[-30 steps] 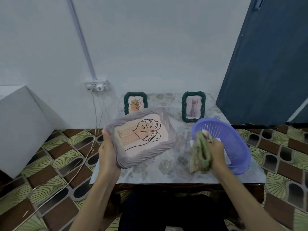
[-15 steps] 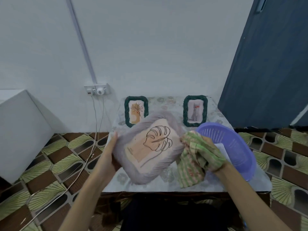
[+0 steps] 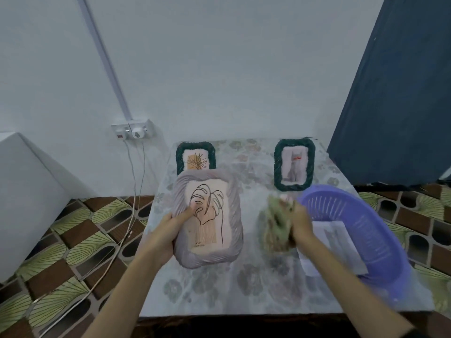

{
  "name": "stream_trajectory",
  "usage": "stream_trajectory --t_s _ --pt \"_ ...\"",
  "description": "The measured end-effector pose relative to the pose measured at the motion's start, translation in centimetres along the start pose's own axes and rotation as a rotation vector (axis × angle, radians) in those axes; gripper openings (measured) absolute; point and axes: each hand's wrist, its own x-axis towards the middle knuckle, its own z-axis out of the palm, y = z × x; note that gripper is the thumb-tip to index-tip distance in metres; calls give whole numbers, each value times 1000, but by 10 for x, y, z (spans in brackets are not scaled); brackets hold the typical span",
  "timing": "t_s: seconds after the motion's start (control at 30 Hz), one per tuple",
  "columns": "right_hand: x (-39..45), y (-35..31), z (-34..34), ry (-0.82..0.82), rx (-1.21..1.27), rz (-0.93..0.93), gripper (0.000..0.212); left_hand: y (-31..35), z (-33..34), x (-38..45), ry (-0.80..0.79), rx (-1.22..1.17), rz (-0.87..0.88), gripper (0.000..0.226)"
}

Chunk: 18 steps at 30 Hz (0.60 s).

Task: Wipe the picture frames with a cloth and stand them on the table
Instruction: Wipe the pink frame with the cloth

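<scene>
A purple basket (image 3: 366, 230) with papers (image 3: 334, 242) sits on the right of the flowery counter (image 3: 256, 289). Two green frames (image 3: 195, 156) (image 3: 294, 164) stand far back by the white wall (image 3: 219, 69). The left hand (image 3: 166, 230) grips the grey frame (image 3: 207, 220). The right hand (image 3: 299, 222) squeezes a blurry cloth (image 3: 275, 225).

A room in a home. A small desk (image 3: 244, 284) with a floral cover stands against a plain pale wall (image 3: 219, 69), bearing framed pictures (image 3: 294, 164) of a cat and a plant and a purple plastic basket (image 3: 361, 230). The floor (image 3: 80, 242) has patterned brown-and-green tiles. A wall socket (image 3: 133, 130) with plugged-in cables hangs beside the desk, a dark blue door (image 3: 395, 93) stands at right, and a white box-like unit (image 3: 26, 198) at left.
</scene>
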Motion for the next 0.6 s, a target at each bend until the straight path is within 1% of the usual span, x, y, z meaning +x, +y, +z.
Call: stream_trajectory --t_s 0.03,0.07,0.13,0.17,0.2,0.23,0.27,0.3,0.33,0.37,0.4,0.47,0.5,0.53,0.6 --pt "9 14 7 -8 -249 -82 33 -2 -2 13 33 -54 -10 58" --pt "19 29 13 -81 -425 -126 37 -3 -3 24 55 -96 -18 56" --pt "29 46 23 -295 -605 -167 32 -1 0 45 65 -138 -16 40" --pt "34 47 26 -383 -656 -178 32 0 3 53 57 -144 -21 36" --pt "44 49 30 -413 -649 -199 33 0 5 65 49 -146 -26 35" --pt "52 45 33 -367 -550 -198 34 1 8 76 38 -144 -30 35" --pt "60 37 35 -284 -370 -168 35 1 10 85 25 -146 -30 37" --pt "68 28 37 -245 -178 -97 37 1 12 94 6 -146 -29 39" --pt "79 18 40 -299 10 -12 43 -1 16 106 -3 -141 -37 41" --pt "90 12 42 -394 173 52 49 -2 21 116 -17 -141 -54 41" --pt "98 7 43 -473 290 96 51 -2 27 123 -38 -135 -74 41" --pt "113 4 48 -576 413 169 46 -4 40 141 -96 -80 -99 41" --pt "122 4 50 -585 435 201 43 -6 46 151 -117 -35 -90 42" --pt "130 5 51 -560 426 223 41 -7 52 159 -119 13 -73 47" --pt "149 8 51 -536 408 246 41 -11 58 178 -49 214 34 67"
